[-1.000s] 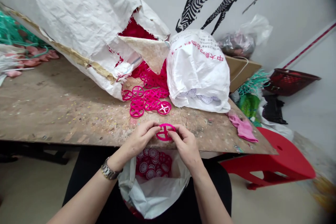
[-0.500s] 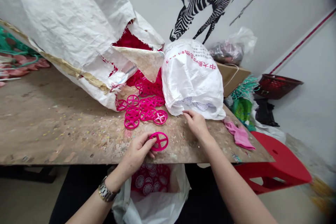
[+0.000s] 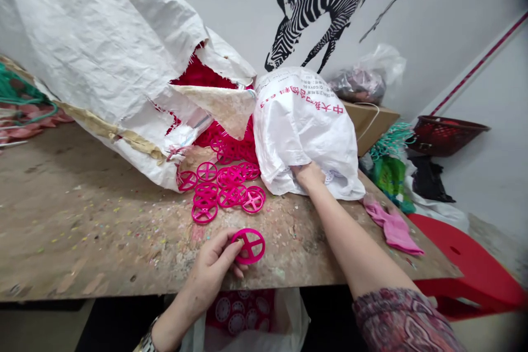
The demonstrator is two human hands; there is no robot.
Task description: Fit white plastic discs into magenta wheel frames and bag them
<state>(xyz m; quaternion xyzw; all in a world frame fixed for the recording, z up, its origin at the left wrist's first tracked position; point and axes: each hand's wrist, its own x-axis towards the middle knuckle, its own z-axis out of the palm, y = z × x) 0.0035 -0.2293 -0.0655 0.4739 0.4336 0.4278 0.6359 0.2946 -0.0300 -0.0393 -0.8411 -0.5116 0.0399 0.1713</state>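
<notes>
Between thumb and fingers, my left hand (image 3: 216,264) grips a pink plastic ring with a cross inside (image 3: 249,246), just above the table's front edge. My right hand (image 3: 310,176) reaches into the mouth of a white woven sack (image 3: 305,126) with red lettering; its fingers are hidden inside. White perforated discs (image 3: 330,176) show at that opening. More pink cross rings (image 3: 231,196) lie in a loose pile on the table, spilling from a large torn white sack (image 3: 124,49). In my lap, an open white bag (image 3: 295,313) holds pink rings with white discs (image 3: 236,323).
A pink cloth (image 3: 394,225) lies on the table (image 3: 103,231) at the right. Beyond it are a cardboard box (image 3: 373,124), a red stool (image 3: 462,253) and a dark red basket (image 3: 449,135). Green netting (image 3: 25,91) lies at the far left.
My right hand has moved forward from the sack's edge into its mouth. The left hand still holds the pink ring. The view has shifted slightly.
</notes>
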